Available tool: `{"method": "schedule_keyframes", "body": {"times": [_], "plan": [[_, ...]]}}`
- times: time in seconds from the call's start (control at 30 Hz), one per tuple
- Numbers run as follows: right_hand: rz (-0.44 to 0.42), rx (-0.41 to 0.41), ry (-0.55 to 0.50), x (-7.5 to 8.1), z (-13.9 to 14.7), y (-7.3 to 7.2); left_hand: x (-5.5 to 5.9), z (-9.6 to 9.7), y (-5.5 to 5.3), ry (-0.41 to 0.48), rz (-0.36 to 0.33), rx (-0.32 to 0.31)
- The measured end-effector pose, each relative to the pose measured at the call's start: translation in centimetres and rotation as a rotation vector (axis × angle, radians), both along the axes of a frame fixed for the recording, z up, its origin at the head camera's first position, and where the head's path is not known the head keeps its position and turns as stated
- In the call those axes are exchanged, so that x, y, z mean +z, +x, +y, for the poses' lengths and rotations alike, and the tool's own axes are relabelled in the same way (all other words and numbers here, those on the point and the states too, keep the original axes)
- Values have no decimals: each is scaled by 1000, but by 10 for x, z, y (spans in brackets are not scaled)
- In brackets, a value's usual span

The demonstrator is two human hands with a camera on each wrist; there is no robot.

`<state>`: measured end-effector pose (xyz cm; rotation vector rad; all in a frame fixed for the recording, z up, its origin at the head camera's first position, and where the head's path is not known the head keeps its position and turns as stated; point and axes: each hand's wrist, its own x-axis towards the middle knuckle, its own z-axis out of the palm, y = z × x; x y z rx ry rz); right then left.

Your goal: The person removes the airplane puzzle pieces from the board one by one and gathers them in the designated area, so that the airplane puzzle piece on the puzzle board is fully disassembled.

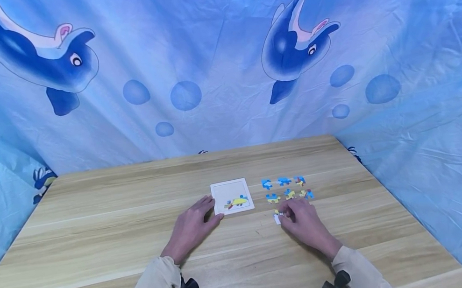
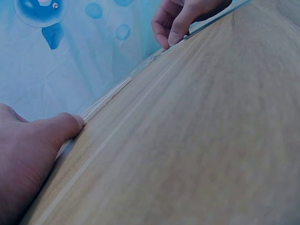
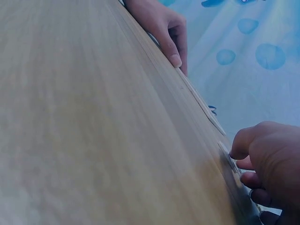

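Note:
A square white puzzle tray (image 1: 228,190) lies on the table, with yellow and blue pieces fitted along its lower part. My left hand (image 1: 193,225) rests at the tray's left side, fingers along the edge and thumb on the near corner. In the left wrist view, that thumb (image 2: 68,125) touches the tray's rim. To the right of the tray, my right hand (image 1: 304,220) pinches a white and yellow puzzle piece (image 1: 277,219) at its right side, low over the table. The right wrist view shows the piece (image 3: 227,157) edge-on against the thumb; the fingertips are partly hidden.
Several loose puzzle pieces, among them a blue one (image 1: 284,181) and a blue-yellow one (image 1: 273,198), lie in two rows beyond my right hand. The wooden table (image 1: 118,240) reaches back to a blue dolphin-print curtain (image 1: 223,69), which also hangs at both sides.

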<state>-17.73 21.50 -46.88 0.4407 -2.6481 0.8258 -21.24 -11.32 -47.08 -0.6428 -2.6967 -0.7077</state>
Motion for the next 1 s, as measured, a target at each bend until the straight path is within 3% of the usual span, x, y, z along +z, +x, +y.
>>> {"method": "schedule_keyframes", "body": {"times": [0.47,0.67,1.0], "plan": [[-1,-8,30,3,0,2,-1,0,1,7,5,-8],[-17,11,-11,6,1,-2,0,-1,1,4,1,-5],[34,55,-46,11,-2,-10,-1,-1,1,-3,3,2]]}}
